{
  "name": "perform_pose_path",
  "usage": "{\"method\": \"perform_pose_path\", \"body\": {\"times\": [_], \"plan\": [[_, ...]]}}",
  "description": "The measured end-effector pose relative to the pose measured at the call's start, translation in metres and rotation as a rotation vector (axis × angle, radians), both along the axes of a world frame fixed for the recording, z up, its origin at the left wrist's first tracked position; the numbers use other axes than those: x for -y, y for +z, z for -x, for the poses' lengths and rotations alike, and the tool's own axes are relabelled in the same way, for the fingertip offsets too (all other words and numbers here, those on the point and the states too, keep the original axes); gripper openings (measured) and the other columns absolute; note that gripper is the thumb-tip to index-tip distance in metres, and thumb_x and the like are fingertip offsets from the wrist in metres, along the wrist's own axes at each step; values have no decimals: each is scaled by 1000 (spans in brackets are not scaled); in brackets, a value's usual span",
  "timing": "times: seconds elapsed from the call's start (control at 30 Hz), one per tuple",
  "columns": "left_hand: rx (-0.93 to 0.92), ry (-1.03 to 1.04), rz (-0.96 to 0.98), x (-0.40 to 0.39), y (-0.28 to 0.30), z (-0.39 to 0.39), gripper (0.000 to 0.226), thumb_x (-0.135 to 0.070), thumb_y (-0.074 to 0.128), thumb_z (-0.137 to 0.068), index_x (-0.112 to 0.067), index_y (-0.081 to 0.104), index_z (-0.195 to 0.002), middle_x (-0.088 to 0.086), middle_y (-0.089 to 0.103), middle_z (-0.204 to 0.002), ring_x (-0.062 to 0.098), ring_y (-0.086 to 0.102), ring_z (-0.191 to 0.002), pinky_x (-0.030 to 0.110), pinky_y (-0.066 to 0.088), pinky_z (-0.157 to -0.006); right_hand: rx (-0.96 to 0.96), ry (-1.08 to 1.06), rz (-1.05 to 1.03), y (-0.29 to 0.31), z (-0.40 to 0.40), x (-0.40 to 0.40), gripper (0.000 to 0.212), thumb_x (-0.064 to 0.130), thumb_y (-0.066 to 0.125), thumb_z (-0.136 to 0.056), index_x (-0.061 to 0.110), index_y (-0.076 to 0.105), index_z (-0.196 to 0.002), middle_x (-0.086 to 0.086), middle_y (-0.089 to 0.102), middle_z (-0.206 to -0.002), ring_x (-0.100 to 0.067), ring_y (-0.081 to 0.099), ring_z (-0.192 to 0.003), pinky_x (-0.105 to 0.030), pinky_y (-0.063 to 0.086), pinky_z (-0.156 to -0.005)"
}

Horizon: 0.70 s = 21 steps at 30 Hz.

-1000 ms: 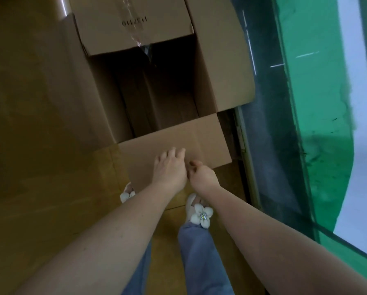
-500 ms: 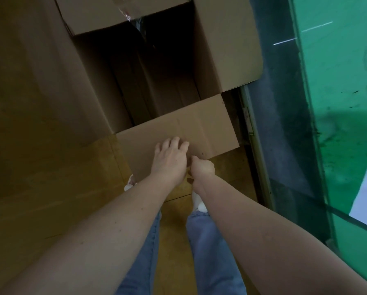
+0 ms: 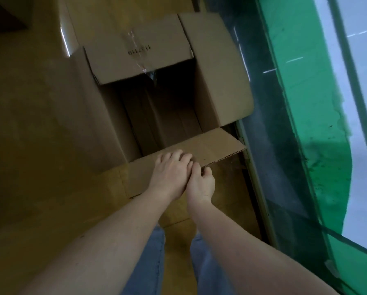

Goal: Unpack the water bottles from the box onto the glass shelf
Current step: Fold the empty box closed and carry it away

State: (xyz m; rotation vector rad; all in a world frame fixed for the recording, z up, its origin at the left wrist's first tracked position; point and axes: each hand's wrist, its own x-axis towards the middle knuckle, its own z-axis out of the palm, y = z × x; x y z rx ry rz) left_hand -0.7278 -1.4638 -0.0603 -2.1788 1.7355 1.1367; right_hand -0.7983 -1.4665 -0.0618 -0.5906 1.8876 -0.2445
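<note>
A large brown cardboard box [image 3: 218, 81] stands open on the wooden floor, its four flaps folded out. Its dark inside shows only bare cardboard; I see no bottles in it. My left hand [image 3: 169, 173] lies palm down on the near flap [image 3: 216, 145], fingers spread over its top. My right hand [image 3: 200, 184] is curled at that flap's front edge, right beside the left hand, fingers tucked under the cardboard. The green-tinted glass shelf [image 3: 306, 103] runs along the right side.
The wooden floor [image 3: 40, 145] stretches to the left of the box. A dark strip [image 3: 269, 128] separates the box from the glass. My legs in blue jeans [image 3: 148, 262] stand just below the hands.
The near flap has lifted off the floor, its corrugated edge now showing. My right hand has closed under that edge. The view has tilted up, showing the far flap again.
</note>
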Motion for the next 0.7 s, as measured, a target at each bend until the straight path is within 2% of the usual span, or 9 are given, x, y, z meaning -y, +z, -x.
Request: {"method": "perform_pose_path", "body": {"times": [0.07,0.17,0.23,0.3,0.37,0.47,0.6,0.7], "plan": [[26,27,61,13,9,-16,42,-35,20,-102,-25,42,-137,-3,42,-143,16,36,-133,40,19,-116,26,30,77,9,-16,12,26,33,38,-97,18,57,-89,-6,64,-93,-24,60,-94,-47,47,-93],[73,38,136,34,17,-41,42,-35,21,-102,-25,39,-139,-4,42,-143,15,36,-134,40,18,-116,63,123,175,13,-37,32,35,33,32,-100,18,59,-116,-1,64,-106,-20,58,-103,-41,46,-97],[91,40,157,42,16,-55,43,-31,24,-102,-24,29,-145,-2,37,-147,17,31,-137,41,14,-118,82,273,202,10,-47,46,36,28,33,-101,21,49,-133,4,60,-118,-15,55,-111,-30,44,-98],[106,60,153,45,11,-66,51,-25,31,-102,-23,15,-150,1,26,-153,20,20,-143,42,9,-118,64,472,216,2,-53,56,41,22,34,-102,20,38,-143,2,53,-135,-15,49,-124,-28,40,-102],[141,56,135,44,3,-72,62,-20,37,-100,-23,3,-151,5,9,-158,23,4,-147,44,1,-118,13,652,249,-12,-54,65,46,17,35,-101,21,31,-146,-1,44,-145,-17,40,-134,-32,36,-110],[220,-8,100,40,-15,-76,66,-18,40,-99,-24,0,-151,8,-14,-158,27,-18,-145,47,-9,-115,-142,975,257,-33,-49,76,52,15,37,-99,23,23,-149,-2,30,-153,-20,21,-144,-38,23,-118],[202,62,19,45,-37,-75,58,-26,33,-102,-25,2,-152,6,-16,-158,26,-18,-145,48,-6,-116,-209,1297,288,-49,-44,92,53,22,31,-102,27,12,-151,0,11,-159,-20,1,-148,-43,10,-120],[180,138,-12,57,-51,-76,59,-30,31,-102,-26,0,-151,5,-13,-159,26,-14,-146,49,-2,-117,-178,1413,338,-58,-52,108,51,26,27,-103,27,10,-151,-1,9,-159,-20,0,-148,-43,9,-119]]}}
